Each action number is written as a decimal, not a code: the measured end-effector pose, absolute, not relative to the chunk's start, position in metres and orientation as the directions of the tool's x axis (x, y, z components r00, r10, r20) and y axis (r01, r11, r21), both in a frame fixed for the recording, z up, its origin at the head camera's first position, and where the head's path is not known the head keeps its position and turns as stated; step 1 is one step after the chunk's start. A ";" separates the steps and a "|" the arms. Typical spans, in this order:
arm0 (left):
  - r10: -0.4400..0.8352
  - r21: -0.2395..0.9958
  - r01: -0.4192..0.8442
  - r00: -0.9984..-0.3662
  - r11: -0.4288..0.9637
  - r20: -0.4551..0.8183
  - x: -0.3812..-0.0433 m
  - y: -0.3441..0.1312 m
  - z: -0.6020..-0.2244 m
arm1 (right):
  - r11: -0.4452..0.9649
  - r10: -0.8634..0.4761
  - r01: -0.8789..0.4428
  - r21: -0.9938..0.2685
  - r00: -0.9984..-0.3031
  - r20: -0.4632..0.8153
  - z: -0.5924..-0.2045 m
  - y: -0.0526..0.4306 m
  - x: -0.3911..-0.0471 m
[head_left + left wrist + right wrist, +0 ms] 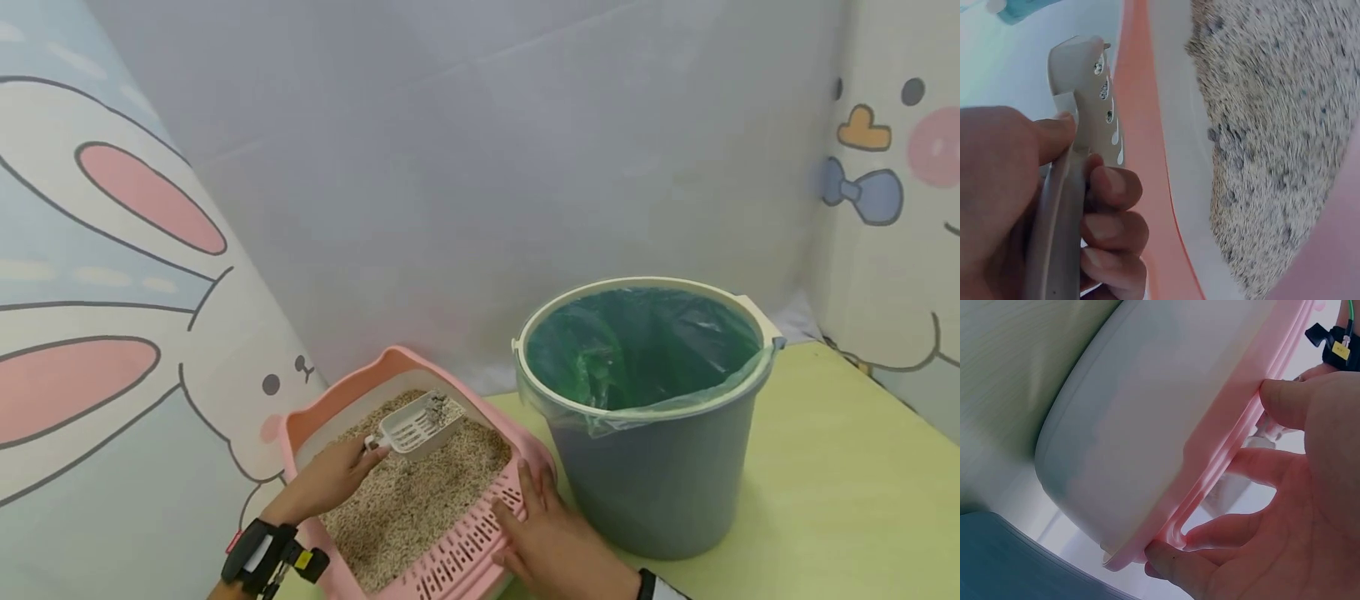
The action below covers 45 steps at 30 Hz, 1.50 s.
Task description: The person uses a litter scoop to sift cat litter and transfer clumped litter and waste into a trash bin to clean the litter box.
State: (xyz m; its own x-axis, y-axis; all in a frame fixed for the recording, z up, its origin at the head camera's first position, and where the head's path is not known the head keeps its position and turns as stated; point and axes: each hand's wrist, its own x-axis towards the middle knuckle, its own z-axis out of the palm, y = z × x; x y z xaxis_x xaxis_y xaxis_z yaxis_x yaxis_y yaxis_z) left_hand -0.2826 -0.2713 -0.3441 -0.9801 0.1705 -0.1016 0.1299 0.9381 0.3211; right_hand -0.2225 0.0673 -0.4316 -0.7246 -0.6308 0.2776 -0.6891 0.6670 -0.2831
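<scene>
A pink-rimmed litter box [341, 571] holds tan granular litter [420, 504]. My left hand [337, 475] grips the handle of a white slotted litter scoop [411, 435] over the box. Grey clumps [435, 407] lie at the scoop's far end. In the left wrist view, thumb and curled fingers wrap the handle, and the scoop's slots [1104, 89] show bits inside. My right hand [558, 533] holds the front right corner of the box's rim. The right wrist view has its thumb against the pink rim [1210, 444], with other fingers reaching over the edge.
Right beside the box stands a grey bucket [660, 483] with a cream rim and a green plastic bag liner [645, 350]. Both are on a yellow-green table [847, 475]. A pale cloth backdrop [487, 167] rises behind, with cartoon panels [97, 250] on either side.
</scene>
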 end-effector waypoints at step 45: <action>0.059 0.156 0.085 -0.985 0.984 0.162 -0.257 -0.277 -0.345 | 0.661 -0.624 -0.684 -0.309 -0.730 0.280 -0.436 0.067 -0.222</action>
